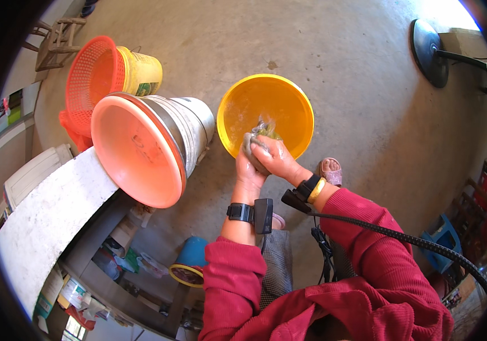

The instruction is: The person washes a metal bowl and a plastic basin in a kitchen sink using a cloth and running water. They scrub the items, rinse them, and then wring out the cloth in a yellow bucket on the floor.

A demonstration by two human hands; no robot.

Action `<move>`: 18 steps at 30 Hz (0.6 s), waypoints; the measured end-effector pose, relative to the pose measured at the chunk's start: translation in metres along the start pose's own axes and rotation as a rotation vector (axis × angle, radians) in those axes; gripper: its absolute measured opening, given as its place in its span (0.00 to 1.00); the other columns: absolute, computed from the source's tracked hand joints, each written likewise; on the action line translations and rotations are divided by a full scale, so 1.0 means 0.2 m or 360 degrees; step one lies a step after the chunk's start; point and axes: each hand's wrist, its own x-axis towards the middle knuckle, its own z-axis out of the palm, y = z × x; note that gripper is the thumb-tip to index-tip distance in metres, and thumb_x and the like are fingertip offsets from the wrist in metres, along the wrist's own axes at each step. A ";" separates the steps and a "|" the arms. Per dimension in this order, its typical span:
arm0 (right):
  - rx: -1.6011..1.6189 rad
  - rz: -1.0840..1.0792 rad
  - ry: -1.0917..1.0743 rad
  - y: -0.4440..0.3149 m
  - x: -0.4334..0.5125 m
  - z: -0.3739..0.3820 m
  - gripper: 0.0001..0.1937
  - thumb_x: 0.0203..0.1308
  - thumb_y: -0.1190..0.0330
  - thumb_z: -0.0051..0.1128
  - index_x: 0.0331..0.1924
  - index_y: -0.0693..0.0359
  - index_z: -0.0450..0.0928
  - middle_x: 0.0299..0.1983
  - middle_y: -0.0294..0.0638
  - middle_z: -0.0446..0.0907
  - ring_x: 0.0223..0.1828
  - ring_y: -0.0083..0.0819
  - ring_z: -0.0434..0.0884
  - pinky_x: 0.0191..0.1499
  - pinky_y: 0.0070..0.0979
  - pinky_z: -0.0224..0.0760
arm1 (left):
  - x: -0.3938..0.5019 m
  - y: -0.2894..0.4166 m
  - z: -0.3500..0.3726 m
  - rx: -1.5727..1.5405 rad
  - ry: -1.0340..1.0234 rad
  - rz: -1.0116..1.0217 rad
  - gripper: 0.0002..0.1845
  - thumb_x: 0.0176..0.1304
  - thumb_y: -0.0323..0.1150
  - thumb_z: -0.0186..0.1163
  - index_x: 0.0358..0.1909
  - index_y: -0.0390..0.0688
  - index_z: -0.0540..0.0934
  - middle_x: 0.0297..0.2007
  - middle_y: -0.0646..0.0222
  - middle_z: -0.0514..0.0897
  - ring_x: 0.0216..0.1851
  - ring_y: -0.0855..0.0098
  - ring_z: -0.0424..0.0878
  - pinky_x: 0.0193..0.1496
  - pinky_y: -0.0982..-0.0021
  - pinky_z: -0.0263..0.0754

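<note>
Both hands are pressed together around a wet grey-green cloth (254, 154) at the near rim of a yellow bucket (223, 130). My left hand (248, 168) is on the left side of the cloth, its fingers partly hidden by the bundle. Over the right side lies my right hand (276, 157), thumb pointing left across the cloth. Water splashes below the bundle inside the bucket, where more greenish material shows, too blurred to name. Each wrist bears a black strap with a device.
At left, a pink basin (137, 149) rests on a white container (196, 115), near a white counter (56, 213). Beyond stand a red plastic basket (75, 85) and a yellow pail (143, 70). A blue bucket (193, 251) is below left. A black cable (396, 234) crosses my right sleeve.
</note>
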 end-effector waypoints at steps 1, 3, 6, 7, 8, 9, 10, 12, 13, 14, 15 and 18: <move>-0.0204 -0.0015 0.0072 0.02 0.00 -0.01 0.12 0.57 0.61 0.46 0.30 0.63 0.71 0.24 0.50 0.76 0.27 0.47 0.77 0.32 0.36 0.69 | 0.00 -0.02 0.02 -0.0013 0.0072 0.0004 0.20 0.64 0.48 0.46 0.45 0.43 0.72 0.42 0.65 0.77 0.45 0.67 0.76 0.48 0.65 0.73; -0.0389 -0.0035 0.0122 0.06 0.01 -0.04 0.12 0.57 0.62 0.45 0.30 0.63 0.71 0.28 0.56 0.76 0.33 0.56 0.75 0.36 0.41 0.69 | -0.01 -0.06 0.05 0.0198 0.0385 0.0250 0.18 0.65 0.44 0.45 0.46 0.41 0.72 0.44 0.65 0.76 0.46 0.67 0.75 0.50 0.64 0.72; -0.0830 -0.0090 0.0078 0.13 0.05 -0.10 0.10 0.58 0.62 0.47 0.36 0.61 0.70 0.33 0.53 0.76 0.37 0.54 0.75 0.39 0.43 0.69 | -0.03 -0.07 0.07 0.0474 0.0297 0.0443 0.16 0.65 0.41 0.46 0.47 0.39 0.71 0.46 0.66 0.75 0.47 0.68 0.74 0.51 0.64 0.70; -0.0873 -0.0033 0.0202 0.15 0.06 -0.10 0.10 0.59 0.62 0.47 0.36 0.61 0.70 0.33 0.53 0.75 0.37 0.54 0.75 0.39 0.43 0.69 | -0.05 -0.06 0.07 0.0509 0.0236 0.0483 0.16 0.65 0.40 0.47 0.47 0.40 0.71 0.46 0.66 0.75 0.48 0.68 0.74 0.52 0.63 0.69; -0.0917 0.0019 0.0350 0.18 0.08 -0.10 0.10 0.59 0.62 0.47 0.36 0.61 0.70 0.34 0.54 0.75 0.37 0.54 0.74 0.39 0.43 0.69 | -0.05 -0.05 0.07 0.0542 0.0191 0.0521 0.16 0.65 0.39 0.47 0.48 0.40 0.70 0.46 0.66 0.75 0.48 0.68 0.73 0.53 0.62 0.68; -0.0959 0.0071 0.0492 0.20 0.10 -0.10 0.11 0.59 0.62 0.48 0.36 0.62 0.70 0.35 0.54 0.75 0.38 0.55 0.74 0.39 0.44 0.69 | -0.06 -0.04 0.08 0.0547 0.0204 0.0483 0.15 0.65 0.39 0.47 0.49 0.42 0.70 0.46 0.69 0.74 0.48 0.71 0.72 0.53 0.61 0.66; -0.0925 0.0066 0.0526 0.22 0.10 -0.12 0.10 0.59 0.63 0.49 0.38 0.62 0.71 0.36 0.55 0.73 0.38 0.55 0.74 0.40 0.43 0.69 | -0.09 -0.04 0.07 0.0558 0.0246 0.0445 0.15 0.65 0.39 0.47 0.50 0.44 0.70 0.46 0.71 0.74 0.48 0.74 0.71 0.53 0.60 0.65; -0.0888 -0.0189 0.0637 0.26 0.11 -0.14 0.11 0.57 0.68 0.49 0.43 0.63 0.73 0.44 0.54 0.71 0.45 0.54 0.71 0.47 0.41 0.67 | -0.13 0.00 0.05 0.0605 0.0288 0.0316 0.22 0.65 0.42 0.49 0.60 0.50 0.63 0.58 0.70 0.66 0.60 0.70 0.61 0.58 0.47 0.54; -0.0925 -0.0211 0.0683 0.28 0.11 -0.16 0.12 0.57 0.70 0.50 0.44 0.63 0.73 0.47 0.54 0.70 0.48 0.53 0.70 0.50 0.40 0.66 | -0.14 0.00 0.04 0.0595 0.0271 0.0284 0.25 0.64 0.43 0.49 0.62 0.50 0.60 0.61 0.70 0.61 0.63 0.65 0.55 0.59 0.44 0.51; -0.0985 -0.0330 0.0685 0.30 0.10 -0.17 0.12 0.55 0.72 0.50 0.44 0.63 0.74 0.50 0.54 0.68 0.49 0.53 0.69 0.51 0.40 0.65 | -0.15 0.01 0.03 0.0573 0.0318 0.0228 0.28 0.64 0.44 0.50 0.64 0.50 0.57 0.64 0.69 0.56 0.65 0.60 0.49 0.60 0.42 0.48; -0.1040 -0.0362 0.0668 0.32 0.09 -0.18 0.13 0.54 0.73 0.51 0.44 0.63 0.74 0.52 0.54 0.67 0.50 0.54 0.68 0.52 0.40 0.65 | -0.15 0.00 0.02 0.0556 0.0369 0.0168 0.31 0.63 0.44 0.50 0.66 0.50 0.53 0.67 0.69 0.50 0.68 0.56 0.43 0.60 0.39 0.45; -0.1237 -0.0263 0.0447 0.39 0.05 -0.16 0.12 0.54 0.74 0.49 0.43 0.61 0.76 0.57 0.53 0.63 0.53 0.55 0.66 0.54 0.40 0.64 | -0.15 0.00 0.00 0.0482 0.0150 0.0068 0.40 0.62 0.51 0.50 0.69 0.53 0.40 0.70 0.72 0.33 0.69 0.50 0.31 0.61 0.35 0.39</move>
